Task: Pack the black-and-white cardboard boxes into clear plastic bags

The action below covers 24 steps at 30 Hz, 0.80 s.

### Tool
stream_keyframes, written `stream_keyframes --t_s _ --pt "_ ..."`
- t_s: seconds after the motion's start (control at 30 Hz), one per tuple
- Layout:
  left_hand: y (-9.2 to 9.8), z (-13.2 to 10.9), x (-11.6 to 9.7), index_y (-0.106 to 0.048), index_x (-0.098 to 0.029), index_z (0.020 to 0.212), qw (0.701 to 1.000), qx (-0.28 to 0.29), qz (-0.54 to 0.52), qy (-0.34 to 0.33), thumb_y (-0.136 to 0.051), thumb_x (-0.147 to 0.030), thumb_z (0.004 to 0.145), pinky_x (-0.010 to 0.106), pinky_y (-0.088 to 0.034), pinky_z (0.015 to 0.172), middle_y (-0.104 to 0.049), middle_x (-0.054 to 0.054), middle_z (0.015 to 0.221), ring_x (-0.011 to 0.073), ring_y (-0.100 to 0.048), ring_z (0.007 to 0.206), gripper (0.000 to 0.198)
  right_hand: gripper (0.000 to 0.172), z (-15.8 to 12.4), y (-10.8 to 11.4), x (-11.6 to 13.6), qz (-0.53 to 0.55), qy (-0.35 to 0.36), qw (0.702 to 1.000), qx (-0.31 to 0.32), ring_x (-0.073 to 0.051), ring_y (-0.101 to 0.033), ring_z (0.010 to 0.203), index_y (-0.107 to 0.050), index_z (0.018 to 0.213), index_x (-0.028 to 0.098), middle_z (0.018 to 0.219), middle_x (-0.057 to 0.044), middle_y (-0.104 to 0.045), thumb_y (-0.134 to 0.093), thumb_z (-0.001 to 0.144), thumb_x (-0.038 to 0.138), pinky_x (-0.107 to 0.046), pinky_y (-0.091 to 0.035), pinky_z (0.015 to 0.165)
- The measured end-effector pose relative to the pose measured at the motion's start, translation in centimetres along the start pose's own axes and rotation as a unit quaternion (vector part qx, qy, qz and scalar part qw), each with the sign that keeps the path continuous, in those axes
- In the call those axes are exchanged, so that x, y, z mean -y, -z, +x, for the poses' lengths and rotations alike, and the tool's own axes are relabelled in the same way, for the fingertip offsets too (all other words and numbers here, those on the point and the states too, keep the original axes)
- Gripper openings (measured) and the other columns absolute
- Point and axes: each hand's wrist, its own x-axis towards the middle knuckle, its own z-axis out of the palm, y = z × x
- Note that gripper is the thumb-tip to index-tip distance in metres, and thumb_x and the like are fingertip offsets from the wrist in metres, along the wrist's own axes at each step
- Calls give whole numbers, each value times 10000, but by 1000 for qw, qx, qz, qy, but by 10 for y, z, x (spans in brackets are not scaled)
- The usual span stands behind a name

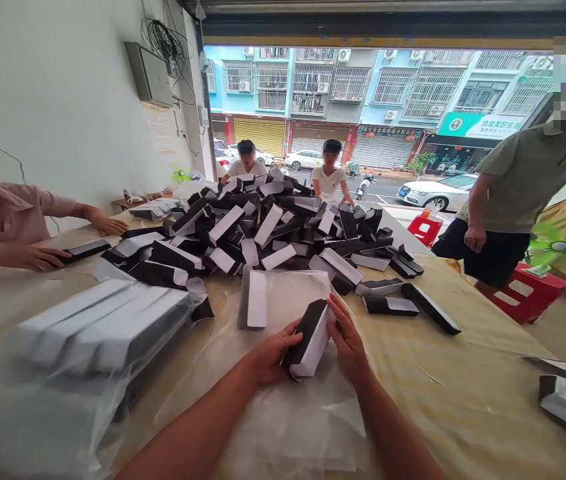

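Between my two hands is a long black-and-white folded paper box (313,341), tilted above a clear plastic bag (283,413). My left hand (275,350) grips its left side, with the thumb over the black face. Along the right edge lie the fingers of my right hand (347,337), pressed against the white face. Just beyond, a white box (257,300) rests on the plastic. A large heap of similar black-and-white boxes (267,227) fills the far part of the table.
On the left, a plastic bag holds several white boxes (97,320) in a row. Loose boxes (433,308) lie to the right on the yellow cloth (463,380). A co-worker's hand (43,257) touches a box at left. Another person (517,173) stands at right near red stools (533,293).
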Motion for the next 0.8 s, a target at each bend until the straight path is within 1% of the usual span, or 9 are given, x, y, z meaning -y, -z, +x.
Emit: stream_keyframes --t_s 0.13,0.17,0.23,0.33,0.47,0.53,0.63,0.7,0.8 --pt "1 3 3 -591 -233 1320 1000 -5 7 -18 -786 -241 773 280 -463 751 -716 62 1062 173 -658 855 581 429 1 -3 7 -46 20 999 15 -265 -310 1479 -508 1412 415 1616 14 -318 -503 983 392 -541 -296 1191" --pt "1 3 3 -617 -218 1280 1000 -8 10 -28 -802 -241 757 280 -467 751 -716 59 1034 170 -655 847 556 448 1 -5 11 -52 21 998 18 -268 -309 1479 -490 1426 413 1624 9 -300 -511 979 396 -537 -324 1179" --pt "0 4 4 -663 -194 1193 998 -17 16 -50 -835 -241 718 279 -473 754 -714 50 979 162 -647 824 508 483 1 -8 17 -51 19 998 25 -275 -327 1470 -456 1454 399 1627 -11 -290 -520 975 401 -501 -433 1114" --pt "-2 5 5 -692 -182 1106 997 -33 23 -71 -869 -251 675 280 -474 759 -707 44 929 154 -639 794 471 514 0 -12 27 -34 4 999 27 -287 -425 1413 -440 1471 368 1608 -53 -328 -535 966 400 -416 -584 944" --pt "-4 5 5 -686 -181 1117 996 -36 18 -85 -884 -236 653 282 -473 777 -708 53 956 167 -646 837 507 509 1 -14 34 -18 -17 1000 18 -287 -582 1263 -502 1436 331 1570 -86 -397 -579 937 404 -382 -636 830" --pt "-4 5 6 -681 -186 1122 995 -36 11 -88 -872 -249 676 288 -474 777 -712 57 970 174 -650 846 489 500 2 -13 36 -13 -21 1000 18 -278 -618 1211 -537 1410 321 1556 -89 -421 -600 921 408 -379 -643 816" --pt "-4 6 8 -680 -190 1114 995 -39 -3 -94 -802 -326 775 310 -475 809 -720 73 994 184 -658 855 385 492 2 -13 40 -14 -29 999 17 -262 -643 1159 -570 1382 307 1538 -90 -450 -618 902 406 -380 -648 812" --pt "-4 6 8 -680 -189 1108 994 -50 -5 -97 -752 -354 826 318 -472 836 -722 82 1016 193 -664 878 334 488 2 -13 42 -19 -34 999 15 -250 -661 1111 -590 1363 293 1522 -94 -471 -629 889 401 -375 -653 789" --pt "-4 6 9 -677 -187 1100 993 -76 4 -91 -738 -356 839 324 -476 830 -721 77 998 204 -666 897 317 477 2 -15 45 -25 -46 999 8 -229 -691 1007 -616 1333 276 1487 -103 -512 -637 874 400 -355 -662 714"
